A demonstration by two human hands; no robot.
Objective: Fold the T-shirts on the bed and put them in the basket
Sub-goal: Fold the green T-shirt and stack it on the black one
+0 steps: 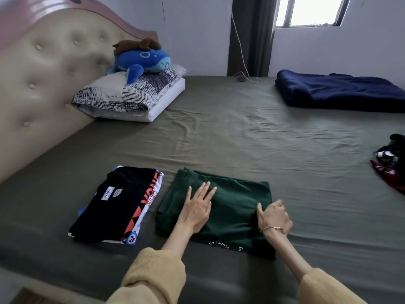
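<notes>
Bed holds folded dark-green T-shirt, white lettering.

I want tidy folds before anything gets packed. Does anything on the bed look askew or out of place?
Mostly neat. The folded stack lies at a slant, with white and blue edges peeking out beneath the black top shirt. A crumpled heap of clothes sits unfolded at the bed's right edge. The green T-shirt looks square.
</notes>
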